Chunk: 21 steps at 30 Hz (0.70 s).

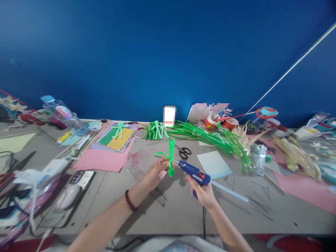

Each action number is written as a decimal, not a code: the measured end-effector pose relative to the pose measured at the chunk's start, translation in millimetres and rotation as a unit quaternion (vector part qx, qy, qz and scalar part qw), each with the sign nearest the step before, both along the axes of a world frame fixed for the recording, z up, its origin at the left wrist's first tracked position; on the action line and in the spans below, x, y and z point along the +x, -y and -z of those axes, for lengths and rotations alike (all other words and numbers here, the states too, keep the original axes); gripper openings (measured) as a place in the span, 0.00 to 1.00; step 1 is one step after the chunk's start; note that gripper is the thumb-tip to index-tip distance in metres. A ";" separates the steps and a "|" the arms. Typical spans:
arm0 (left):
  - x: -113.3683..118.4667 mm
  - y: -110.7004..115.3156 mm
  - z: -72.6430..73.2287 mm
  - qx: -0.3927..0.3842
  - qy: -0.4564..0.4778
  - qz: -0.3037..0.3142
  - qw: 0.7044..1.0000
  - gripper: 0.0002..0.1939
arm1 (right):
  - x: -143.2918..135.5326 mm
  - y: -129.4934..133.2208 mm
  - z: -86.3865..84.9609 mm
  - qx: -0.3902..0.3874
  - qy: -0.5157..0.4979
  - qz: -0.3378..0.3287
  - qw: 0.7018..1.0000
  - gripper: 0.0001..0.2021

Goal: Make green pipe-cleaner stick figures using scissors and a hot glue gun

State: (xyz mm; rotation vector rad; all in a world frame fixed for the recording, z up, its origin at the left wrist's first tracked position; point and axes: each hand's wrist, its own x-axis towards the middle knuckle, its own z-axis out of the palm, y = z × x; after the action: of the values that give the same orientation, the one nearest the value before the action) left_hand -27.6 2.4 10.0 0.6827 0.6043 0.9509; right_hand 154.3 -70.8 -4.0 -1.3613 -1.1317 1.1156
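A small green pipe-cleaner figure (171,159) is pinched in the fingers of my left hand (157,171), with its long strands pointing up and its rounded end hanging down. My right hand (203,190) grips a blue hot glue gun (193,171). The gun's nozzle points left at the figure's middle, touching it or very near; I cannot tell which. A pale glue stick (229,190) juts out of the gun's back. Black-handled scissors (184,152) lie just behind the gun, and a clear ruler (157,196) lies partly under my left wrist.
Behind lie finished-looking green figures (156,130) and a long bundle of green pipe cleaners (210,138). Pink paper (102,157) and a phone (84,178) are at left, near a plastic bottle (63,112). Pale blue paper (214,164) and thin wires (259,201) lie at right.
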 end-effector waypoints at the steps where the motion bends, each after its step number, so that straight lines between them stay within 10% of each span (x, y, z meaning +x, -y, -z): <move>1: -0.1 0.1 0.4 0.003 0.001 0.003 1.000 0.11 | 0.0 0.1 -0.6 -0.002 0.000 -0.003 1.000 0.21; 21: -0.7 1.2 2.7 0.015 -0.023 -0.006 1.000 0.10 | 2.2 0.5 0.4 -0.027 0.016 -0.022 0.999 0.23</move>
State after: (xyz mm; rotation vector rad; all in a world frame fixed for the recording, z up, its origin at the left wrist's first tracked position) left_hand -28.3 1.3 7.3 0.7304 0.6370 0.9597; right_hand 156.5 -71.3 -4.4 -1.4078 -1.1665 1.1666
